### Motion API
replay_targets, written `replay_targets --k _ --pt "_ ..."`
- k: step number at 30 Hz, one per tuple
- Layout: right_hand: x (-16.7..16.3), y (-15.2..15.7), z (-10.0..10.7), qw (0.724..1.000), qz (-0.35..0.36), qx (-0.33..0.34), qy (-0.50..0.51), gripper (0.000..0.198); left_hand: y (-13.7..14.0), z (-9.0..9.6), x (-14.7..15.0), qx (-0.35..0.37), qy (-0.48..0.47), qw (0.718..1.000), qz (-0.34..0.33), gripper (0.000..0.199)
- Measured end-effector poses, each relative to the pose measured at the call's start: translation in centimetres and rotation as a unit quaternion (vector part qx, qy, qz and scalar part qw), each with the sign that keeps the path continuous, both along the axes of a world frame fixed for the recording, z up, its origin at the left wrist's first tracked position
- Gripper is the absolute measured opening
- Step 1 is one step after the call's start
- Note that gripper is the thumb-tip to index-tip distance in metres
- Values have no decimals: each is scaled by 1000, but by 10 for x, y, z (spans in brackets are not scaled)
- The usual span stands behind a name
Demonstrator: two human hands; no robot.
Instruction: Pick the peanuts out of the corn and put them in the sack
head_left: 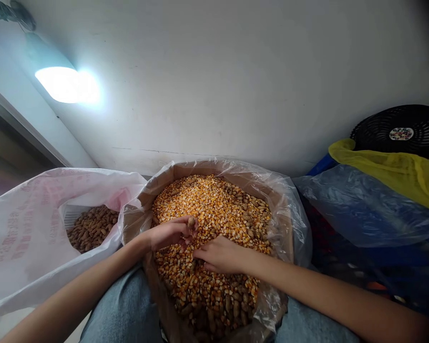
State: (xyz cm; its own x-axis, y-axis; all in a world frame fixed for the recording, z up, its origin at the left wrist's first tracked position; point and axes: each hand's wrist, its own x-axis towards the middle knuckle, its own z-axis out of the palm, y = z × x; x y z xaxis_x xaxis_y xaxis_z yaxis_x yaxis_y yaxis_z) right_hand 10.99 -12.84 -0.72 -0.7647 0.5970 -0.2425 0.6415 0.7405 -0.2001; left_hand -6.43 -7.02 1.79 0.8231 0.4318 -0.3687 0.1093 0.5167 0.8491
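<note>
A plastic-lined cardboard box stands between my knees, full of yellow corn kernels with unshelled peanuts mixed in, most of them along the near and right sides. My left hand is over the left part of the corn, its thumb and fingers closed on a peanut. Just right of it, my right hand reaches down to the corn surface with its fingertips bent together. Whatever lies between those fingertips is too hidden to name.
At the left, a white woven sack lies open with brown nuts inside. A lit lamp hangs at the upper left before the wall. On the right are a black fan, yellow mesh cloth and clear plastic.
</note>
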Motion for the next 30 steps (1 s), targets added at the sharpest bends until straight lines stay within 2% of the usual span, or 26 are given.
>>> replay_targets --k 2,4,7,10,12,13,14,15,18,19,20,21,23,24,25,26,27,28,30 --pt "-4 -1 -1 1000 11 25 -7 25 1 -1 -1 13 -3 1000 -4 14" --pt "-6 -2 -3 999 11 35 -4 24 1 -3 -1 23 -7 1000 6 25" --pt "-5 1 -5 1000 -18 16 16 23 3 -6 -1 41 14 998 39 35" --pt "1 8 -6 986 -117 -83 89 22 5 -9 -2 131 85 988 18 30" --pt "10 16 -6 943 -197 -195 185 24 4 -9 -3 242 128 961 -52 21" --pt "15 19 -7 906 -234 -257 241 26 3 -9 -3 304 143 937 -91 18" --pt "21 23 -7 857 -271 -318 301 28 2 -8 -3 366 153 909 -129 18" --pt "26 26 -7 797 -303 -374 365 28 1 -8 -3 424 160 876 -165 19" --pt "39 32 -5 577 -341 -485 562 22 -5 -10 0 545 168 776 -270 22" --pt "42 33 -4 510 -333 -502 614 19 -7 -11 1 571 170 744 -302 22" --pt "44 33 -2 456 -319 -512 654 16 -9 -13 3 595 173 712 -329 21" --pt "46 34 1 415 -305 -521 681 14 -10 -15 5 618 174 683 -348 21" --pt "48 34 6 364 -290 -526 712 11 -12 -18 8 652 169 644 -362 20" --pt "49 35 9 349 -289 -522 723 10 -12 -19 9 658 164 642 -357 18" --pt "50 35 11 340 -291 -514 732 9 -12 -18 11 652 156 657 -345 17" --pt "52 36 13 335 -298 -505 738 9 -12 -18 12 633 146 688 -322 16" --pt "54 37 14 332 -309 -494 742 10 -11 -16 12 597 134 737 -288 15" --pt "57 39 14 333 -323 -482 744 11 -9 -15 13 541 122 797 -240 15" --pt "64 42 14 349 -353 -455 740 21 -5 -11 12 374 89 918 -100 15"
